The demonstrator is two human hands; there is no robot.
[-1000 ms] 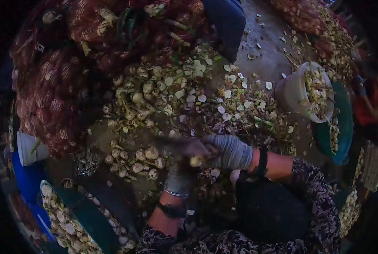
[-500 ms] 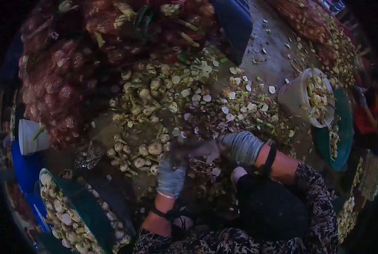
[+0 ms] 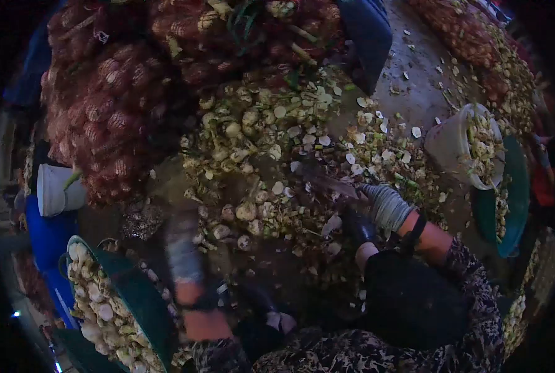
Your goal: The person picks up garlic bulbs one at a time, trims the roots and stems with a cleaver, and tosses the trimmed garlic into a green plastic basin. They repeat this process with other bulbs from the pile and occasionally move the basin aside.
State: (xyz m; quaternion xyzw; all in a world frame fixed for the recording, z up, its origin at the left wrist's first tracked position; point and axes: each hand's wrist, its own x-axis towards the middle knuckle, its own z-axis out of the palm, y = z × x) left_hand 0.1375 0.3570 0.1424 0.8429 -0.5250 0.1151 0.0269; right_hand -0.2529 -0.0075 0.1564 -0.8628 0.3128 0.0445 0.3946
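Observation:
My left hand (image 3: 183, 239), in a grey wrist wrap, is smeared by motion beside the garlic pile and near the green basket (image 3: 128, 295) of garlic bulbs; its fingers cannot be made out. My right hand (image 3: 346, 189) is dark-gloved with a grey wrap above the trimmings, its fingers dim and blurred; whether it holds anything cannot be told. Garlic bulbs (image 3: 246, 211) lie on the floor between the hands. Cut stalks and pale root discs (image 3: 324, 140) are scattered beyond my right hand.
Red mesh sacks (image 3: 112, 118) of garlic stand at the upper left. A small white bucket (image 3: 60, 189) is at the left. At the right, a white bucket (image 3: 448, 140) of trimmings tilts beside a green basket (image 3: 517, 186). A dark blue panel (image 3: 369, 40) stands at the top.
My left hand has moved left, away from my right hand, toward the green basket. My right hand has stayed over the trimmings. The whole view has shifted slightly.

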